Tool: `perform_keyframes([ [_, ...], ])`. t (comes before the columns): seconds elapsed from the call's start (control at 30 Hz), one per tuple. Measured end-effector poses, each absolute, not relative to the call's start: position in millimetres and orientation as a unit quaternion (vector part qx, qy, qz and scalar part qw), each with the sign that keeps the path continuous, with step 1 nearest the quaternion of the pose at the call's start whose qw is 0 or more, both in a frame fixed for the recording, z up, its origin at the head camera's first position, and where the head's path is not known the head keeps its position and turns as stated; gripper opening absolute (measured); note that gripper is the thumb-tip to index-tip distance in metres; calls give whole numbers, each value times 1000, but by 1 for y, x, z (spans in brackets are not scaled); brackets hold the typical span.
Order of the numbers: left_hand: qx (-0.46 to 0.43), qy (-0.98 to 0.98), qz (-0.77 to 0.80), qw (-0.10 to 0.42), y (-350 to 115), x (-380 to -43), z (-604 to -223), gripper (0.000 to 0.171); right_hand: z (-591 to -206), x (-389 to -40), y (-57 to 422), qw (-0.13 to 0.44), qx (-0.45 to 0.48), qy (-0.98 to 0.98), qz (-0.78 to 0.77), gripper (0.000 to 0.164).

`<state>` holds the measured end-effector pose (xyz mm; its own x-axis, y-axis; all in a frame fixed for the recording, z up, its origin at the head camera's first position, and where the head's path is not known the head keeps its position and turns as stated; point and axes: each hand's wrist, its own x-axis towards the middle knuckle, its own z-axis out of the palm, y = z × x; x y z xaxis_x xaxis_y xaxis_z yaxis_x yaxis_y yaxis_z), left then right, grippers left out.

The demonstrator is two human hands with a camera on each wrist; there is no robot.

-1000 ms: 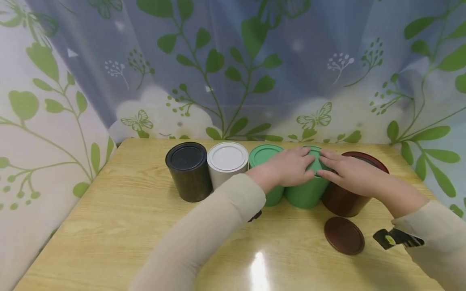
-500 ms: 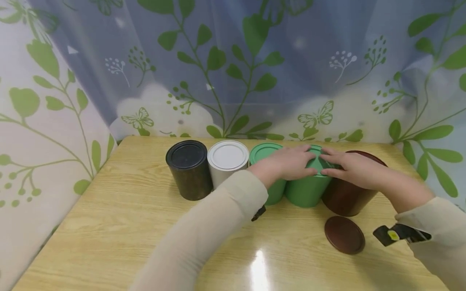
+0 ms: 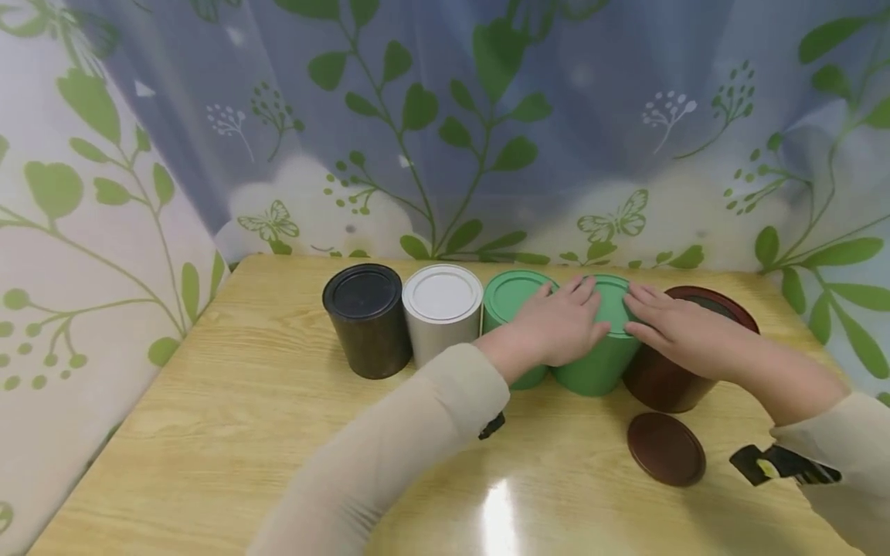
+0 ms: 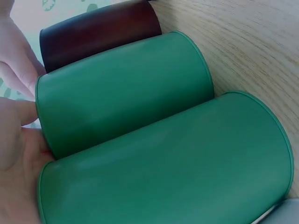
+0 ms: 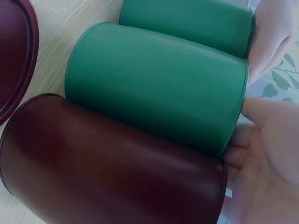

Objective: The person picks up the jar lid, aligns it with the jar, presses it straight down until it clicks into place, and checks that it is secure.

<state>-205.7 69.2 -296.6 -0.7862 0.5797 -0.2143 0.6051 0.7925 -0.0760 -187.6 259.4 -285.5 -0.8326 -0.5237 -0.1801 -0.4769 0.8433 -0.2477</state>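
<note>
Five cans stand in a row at the back of the wooden table (image 3: 229, 417): black (image 3: 366, 320), white (image 3: 442, 309), a green can (image 3: 511, 293), a second green can (image 3: 599, 367) and an open brown can (image 3: 660, 384). My left hand (image 3: 566, 324) lies flat on the green lid (image 3: 613, 297) of the second green can. My right hand (image 3: 670, 326) presses the same lid from the right, reaching across the brown can. The wrist views show that green can (image 4: 121, 107) (image 5: 159, 84) from the side, with my left hand (image 4: 14, 154) and my right hand (image 5: 266, 154) at its top.
A loose brown lid (image 3: 666, 448) lies on the table in front of the brown can, also visible as the brown lid (image 5: 14, 51) in the right wrist view. A leaf-patterned curtain (image 3: 445, 131) closes off the back and left side. Bare table lies in front of the cans.
Both hands stay on the second green can's lid. The left hand's fingers have slid a little farther over it, and the view has shifted slightly.
</note>
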Motion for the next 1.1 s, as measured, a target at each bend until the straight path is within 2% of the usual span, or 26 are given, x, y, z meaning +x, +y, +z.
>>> perform_keyframes([
  [0.3,311,945,-49,85,73,-207,-292,60,-279,-192,258,124,-263,955,-65,63],
  [0.5,331,937,-103,40,77,-208,-299,87,-279,-195,262,170,-274,933,-158,64],
  [0.6,345,929,-132,19,80,-207,-302,89,-279,-195,263,174,-278,929,-170,65],
  [0.73,351,921,-170,5,83,-209,-303,88,-279,-196,263,167,-276,935,-148,67],
  [0.87,342,918,-201,16,86,-209,-303,93,-280,-195,261,157,-273,940,-129,68],
  [1.1,334,922,-193,22,88,-210,-304,90,-289,-183,255,94,-272,957,-39,69],
])
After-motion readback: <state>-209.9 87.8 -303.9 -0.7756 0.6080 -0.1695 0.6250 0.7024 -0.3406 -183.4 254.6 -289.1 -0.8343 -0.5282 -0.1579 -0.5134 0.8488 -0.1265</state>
